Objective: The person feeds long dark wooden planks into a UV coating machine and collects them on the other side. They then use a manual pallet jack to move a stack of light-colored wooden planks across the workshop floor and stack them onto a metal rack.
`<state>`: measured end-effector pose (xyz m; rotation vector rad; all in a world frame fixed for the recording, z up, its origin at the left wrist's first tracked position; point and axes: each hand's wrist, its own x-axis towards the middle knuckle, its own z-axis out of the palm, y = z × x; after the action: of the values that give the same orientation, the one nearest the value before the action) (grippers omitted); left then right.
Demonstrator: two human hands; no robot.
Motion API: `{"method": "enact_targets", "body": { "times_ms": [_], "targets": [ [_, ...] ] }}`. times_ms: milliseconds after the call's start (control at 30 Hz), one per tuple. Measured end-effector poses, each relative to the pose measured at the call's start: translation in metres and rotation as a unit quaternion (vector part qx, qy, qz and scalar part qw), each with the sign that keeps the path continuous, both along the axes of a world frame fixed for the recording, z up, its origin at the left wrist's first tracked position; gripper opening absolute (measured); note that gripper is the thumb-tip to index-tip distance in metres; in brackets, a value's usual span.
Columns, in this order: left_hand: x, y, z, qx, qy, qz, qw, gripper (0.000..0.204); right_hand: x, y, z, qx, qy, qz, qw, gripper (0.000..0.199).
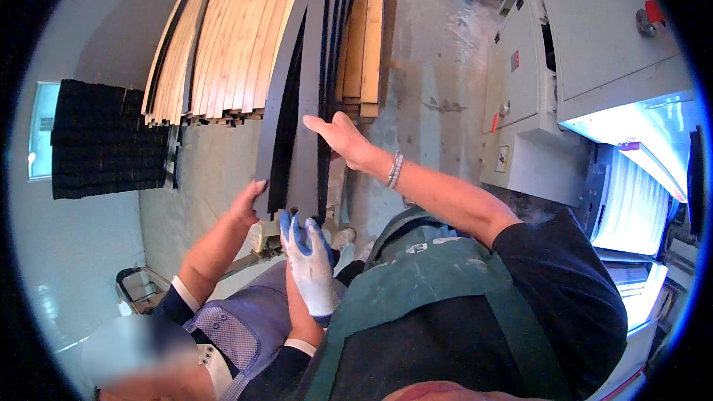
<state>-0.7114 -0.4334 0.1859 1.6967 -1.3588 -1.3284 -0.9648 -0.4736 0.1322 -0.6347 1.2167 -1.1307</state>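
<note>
My left hand (310, 266), in a white glove with blue on the fingers, is at the near end of a long dark grey plank (310, 89). Its fingers are spread apart, with their tips at the plank's end. My bare right hand (343, 139) grips that plank's right edge; one digit lies across the top face and the other fingers are mostly hidden. A second dark grey plank (273, 126) slants beside it, with a narrow black gap between them. At its near end is a co-worker's bare left hand (247, 204); the co-worker's other hand is hidden behind my glove.
Pale wooden boards (241, 37) lie stacked beyond the planks, with more boards (364, 52) to their right. A black ridged stack (104, 141) stands at the far left. Grey machine cabinets (520, 89) line the right side. A co-worker in a checked apron (238, 341) is close on my left.
</note>
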Motion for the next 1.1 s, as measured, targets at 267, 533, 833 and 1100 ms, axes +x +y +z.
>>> {"method": "enact_targets", "body": {
  "times_ms": [267,533,833,1100],
  "targets": [
    [-0.049,0.065,0.013,-0.09,0.012,0.048,0.995,0.049,-0.024,0.038,0.029,-0.124,0.059,-0.179,0.974,0.057],
    [-0.196,0.011,0.024,0.034,0.494,-0.042,0.868,0.046,-0.161,0.13,0.09,-0.054,-0.009,-0.034,0.998,0.048],
    [-0.365,0.015,0.042,0.288,0.759,-0.178,0.556,0.044,-0.264,0.312,0.141,-0.02,0.13,0.118,0.984,0.071],
    [-0.412,0.11,0.106,0.118,0.775,-0.189,0.591,0.048,-0.277,0.363,0.216,-0.092,0.519,0.095,0.845,0.088]
  ]
}}
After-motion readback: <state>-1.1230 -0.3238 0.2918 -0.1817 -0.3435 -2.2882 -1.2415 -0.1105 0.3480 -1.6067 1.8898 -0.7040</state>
